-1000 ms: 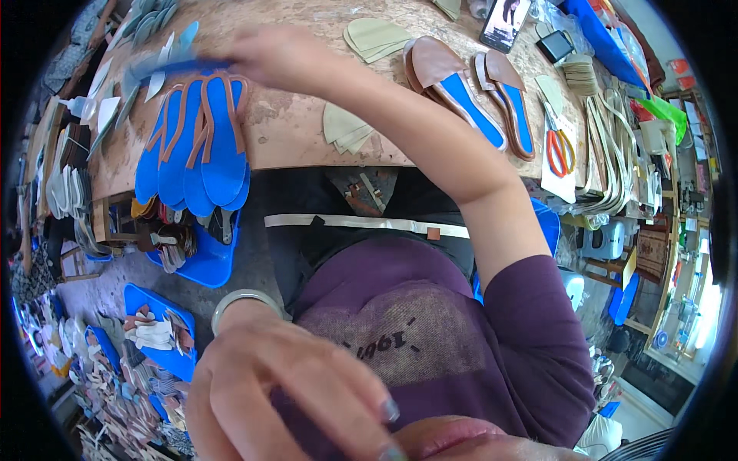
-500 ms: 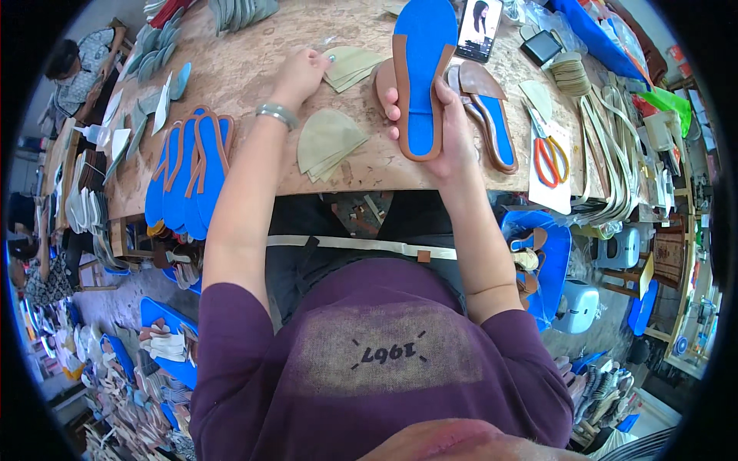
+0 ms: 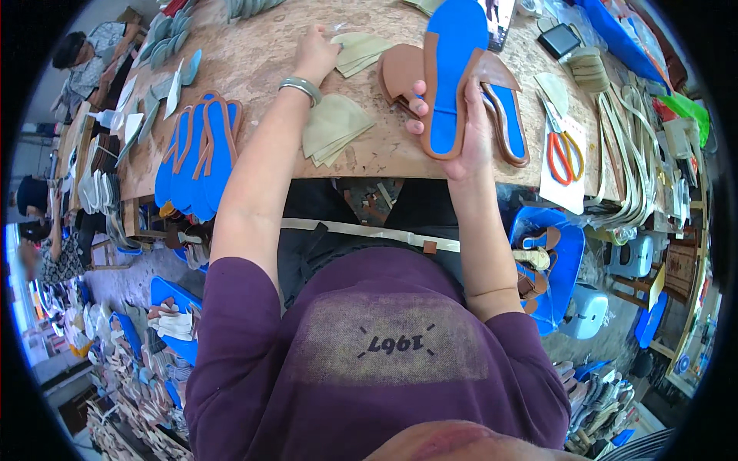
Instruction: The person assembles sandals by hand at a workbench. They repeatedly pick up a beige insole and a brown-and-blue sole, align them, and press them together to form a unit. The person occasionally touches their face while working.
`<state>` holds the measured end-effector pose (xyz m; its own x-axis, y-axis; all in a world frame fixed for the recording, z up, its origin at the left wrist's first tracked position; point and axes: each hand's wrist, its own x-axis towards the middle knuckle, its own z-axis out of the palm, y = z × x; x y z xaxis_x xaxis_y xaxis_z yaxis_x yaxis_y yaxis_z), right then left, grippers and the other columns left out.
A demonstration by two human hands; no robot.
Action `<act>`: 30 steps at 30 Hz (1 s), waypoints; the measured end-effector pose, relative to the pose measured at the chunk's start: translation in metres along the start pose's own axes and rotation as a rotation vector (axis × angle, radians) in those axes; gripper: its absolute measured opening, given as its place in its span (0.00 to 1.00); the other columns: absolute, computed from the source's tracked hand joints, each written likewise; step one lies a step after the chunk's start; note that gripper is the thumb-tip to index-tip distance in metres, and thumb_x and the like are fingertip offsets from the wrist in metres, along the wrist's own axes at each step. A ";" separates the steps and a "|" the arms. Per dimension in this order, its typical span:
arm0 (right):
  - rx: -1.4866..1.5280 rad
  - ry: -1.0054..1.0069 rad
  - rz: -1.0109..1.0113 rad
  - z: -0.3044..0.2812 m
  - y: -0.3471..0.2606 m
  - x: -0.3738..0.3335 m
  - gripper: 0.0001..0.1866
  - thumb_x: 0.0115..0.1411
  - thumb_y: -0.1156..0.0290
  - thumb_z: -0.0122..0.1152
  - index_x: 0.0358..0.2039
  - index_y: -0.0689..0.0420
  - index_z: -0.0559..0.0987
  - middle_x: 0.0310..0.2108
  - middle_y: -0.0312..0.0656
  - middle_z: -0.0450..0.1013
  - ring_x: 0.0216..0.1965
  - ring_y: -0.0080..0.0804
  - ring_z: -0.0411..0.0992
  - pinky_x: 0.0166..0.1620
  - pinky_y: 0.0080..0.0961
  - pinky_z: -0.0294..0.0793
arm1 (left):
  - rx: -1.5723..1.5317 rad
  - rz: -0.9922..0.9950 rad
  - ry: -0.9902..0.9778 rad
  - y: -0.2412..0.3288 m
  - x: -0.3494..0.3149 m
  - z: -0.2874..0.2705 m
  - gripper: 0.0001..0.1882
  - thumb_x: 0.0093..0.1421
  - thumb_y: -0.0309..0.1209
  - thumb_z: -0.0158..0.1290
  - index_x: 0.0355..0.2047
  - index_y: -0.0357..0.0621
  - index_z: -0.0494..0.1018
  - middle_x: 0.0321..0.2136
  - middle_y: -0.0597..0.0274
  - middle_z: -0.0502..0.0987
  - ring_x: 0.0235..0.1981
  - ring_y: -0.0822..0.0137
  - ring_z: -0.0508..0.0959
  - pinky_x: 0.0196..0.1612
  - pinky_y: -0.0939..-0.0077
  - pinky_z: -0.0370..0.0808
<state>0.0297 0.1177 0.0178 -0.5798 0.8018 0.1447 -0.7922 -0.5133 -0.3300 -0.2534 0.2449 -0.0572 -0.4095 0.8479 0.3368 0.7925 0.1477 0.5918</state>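
Observation:
My right hand [image 3: 478, 142] holds a blue insole [image 3: 453, 92] with brown edging upright above the table's near edge, fingers on its left side and thumb on its right. Behind it, partly hidden, lie brown upper pieces [image 3: 401, 71] and a second brown-edged blue insole [image 3: 509, 115]. Farther out on the left, my left hand [image 3: 317, 55] is closed at the corner of a fanned stack of pale green-beige pieces [image 3: 363, 52]; what its fingertips grip is hidden. A second fan of such pieces [image 3: 334, 127] lies nearer, just right of my left forearm.
Several brown-edged blue insoles [image 3: 211, 154] overhang the table edge at left. At right lie orange-and-yellow-handled scissors [image 3: 565, 154] on white paper, a black box [image 3: 559, 40] and hanging strips [image 3: 626, 169]. A blue bin [image 3: 560, 284] stands below. Another person [image 3: 96, 65] sits far left.
The whole view has shifted, so the table appears farther right. My right hand has carried the insole slightly to the right. My left hand stays by the far fan of pieces.

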 end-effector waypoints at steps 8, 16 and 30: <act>-0.321 0.178 -0.130 -0.001 0.009 -0.011 0.28 0.71 0.49 0.33 0.53 0.62 0.67 0.40 0.49 0.72 0.33 0.34 0.73 0.36 0.32 0.75 | -0.460 0.023 -0.051 0.026 -0.009 -0.040 0.17 0.56 0.35 0.59 0.42 0.35 0.77 0.33 0.58 0.82 0.35 0.69 0.81 0.38 0.74 0.75; -0.447 0.116 -0.100 0.036 0.034 0.033 0.27 0.71 0.55 0.34 0.56 0.64 0.66 0.46 0.51 0.73 0.39 0.34 0.75 0.35 0.27 0.79 | -1.280 -0.296 -0.297 0.057 -0.066 -0.111 0.16 0.64 0.35 0.47 0.47 0.38 0.71 0.39 0.61 0.77 0.37 0.69 0.78 0.37 0.74 0.77; -0.710 0.051 -0.184 0.035 0.045 0.007 0.27 0.65 0.62 0.49 0.61 0.61 0.63 0.48 0.43 0.71 0.44 0.27 0.72 0.41 0.19 0.69 | -2.029 -0.565 -0.503 0.055 -0.158 -0.120 0.26 0.70 0.41 0.37 0.62 0.37 0.57 0.57 0.48 0.68 0.58 0.53 0.70 0.60 0.54 0.69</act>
<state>-0.0164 0.0893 0.0367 -0.4256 0.8782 0.2182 -0.5519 -0.0608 -0.8317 -0.1996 0.0581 0.0103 0.0256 0.9969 -0.0748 -0.9130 0.0538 0.4043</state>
